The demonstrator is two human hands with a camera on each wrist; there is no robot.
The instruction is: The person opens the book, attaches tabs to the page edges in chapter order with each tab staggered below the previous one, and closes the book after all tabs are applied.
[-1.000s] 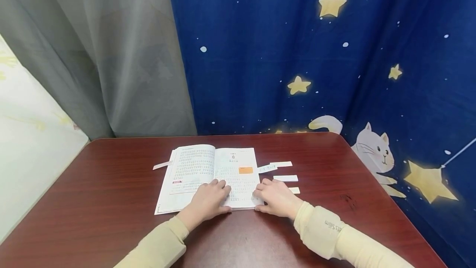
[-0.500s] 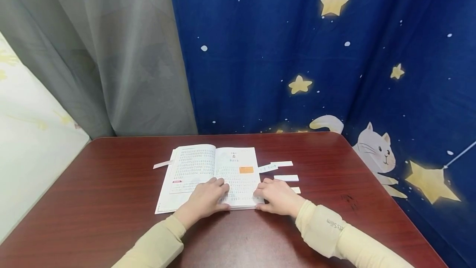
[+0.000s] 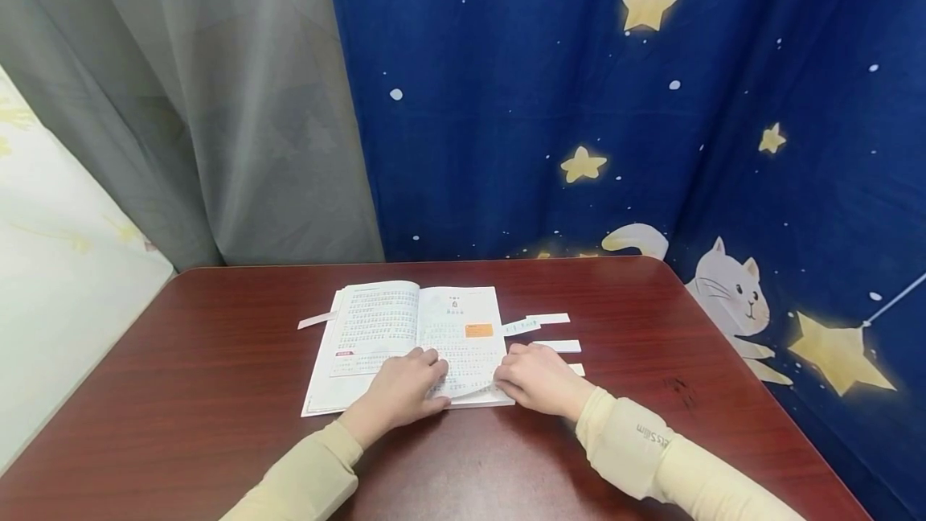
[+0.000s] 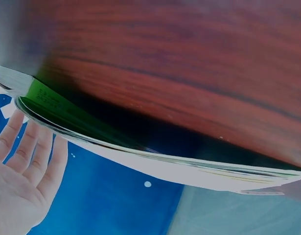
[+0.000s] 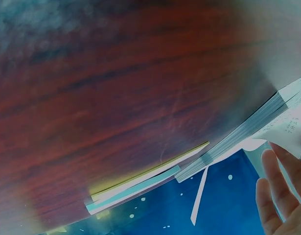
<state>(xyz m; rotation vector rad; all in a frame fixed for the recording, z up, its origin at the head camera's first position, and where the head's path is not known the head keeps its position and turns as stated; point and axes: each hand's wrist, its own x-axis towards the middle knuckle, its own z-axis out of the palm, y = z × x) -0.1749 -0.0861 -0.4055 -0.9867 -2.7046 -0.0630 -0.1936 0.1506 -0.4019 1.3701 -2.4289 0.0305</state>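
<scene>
An open book (image 3: 379,320) lies on the table, its right-hand page (image 3: 463,360) printed with text and an orange box (image 3: 478,330). My left hand (image 3: 405,386) rests with relaxed fingers across the lower part of the book, near the spine; in the left wrist view its fingers (image 4: 42,152) lie against the pages. At the lower right corner my right hand (image 3: 542,380) pinches a page, whose bottom edge curls up from those below. The right wrist view has this lifted page corner (image 5: 285,137) beside the fingers (image 5: 275,178); part of that hand is cut off.
Narrow paper strips lie right of the book: a white one (image 3: 548,318), another (image 3: 559,346) and a pale one (image 3: 576,369), partly behind my right hand. A patterned strip (image 3: 521,328) sticks out from the right page, a pinkish one (image 3: 316,320) from the left. Curtains (image 3: 506,103) hang behind the table (image 3: 239,344).
My right hand's fingers have drawn together at the page corner, and the page's lower edge has risen into a curl. The left hand has stayed nearly still on the book.
</scene>
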